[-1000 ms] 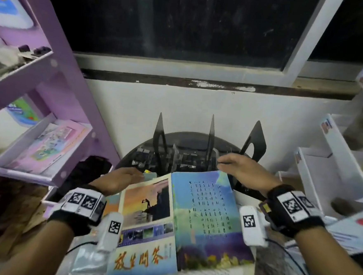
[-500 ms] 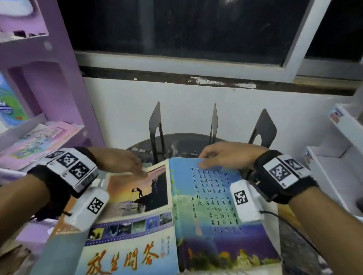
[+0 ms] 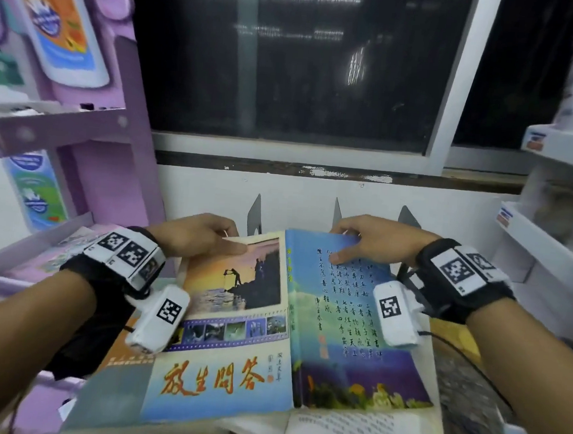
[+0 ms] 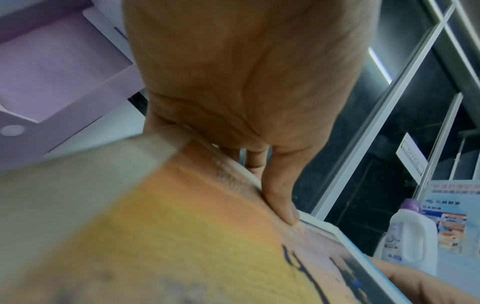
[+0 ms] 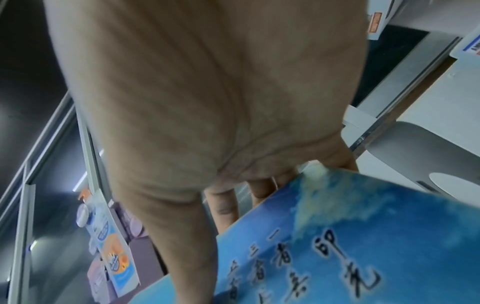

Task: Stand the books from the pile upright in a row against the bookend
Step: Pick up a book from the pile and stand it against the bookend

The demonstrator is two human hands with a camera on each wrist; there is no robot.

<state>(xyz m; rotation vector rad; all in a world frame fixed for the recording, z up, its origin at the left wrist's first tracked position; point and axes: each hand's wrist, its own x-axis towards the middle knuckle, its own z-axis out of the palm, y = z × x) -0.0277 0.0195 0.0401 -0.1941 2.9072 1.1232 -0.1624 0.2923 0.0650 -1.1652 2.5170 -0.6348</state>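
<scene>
On book (image 3: 228, 348) cover: 放生問答

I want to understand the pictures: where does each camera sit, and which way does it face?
Head: on the head, facing forward and down; both hands, left hand and right hand, hold the book.
Left wrist: along the left hand to the orange cover.
Right wrist: along the right hand to the blue cover.
All share the book.
</scene>
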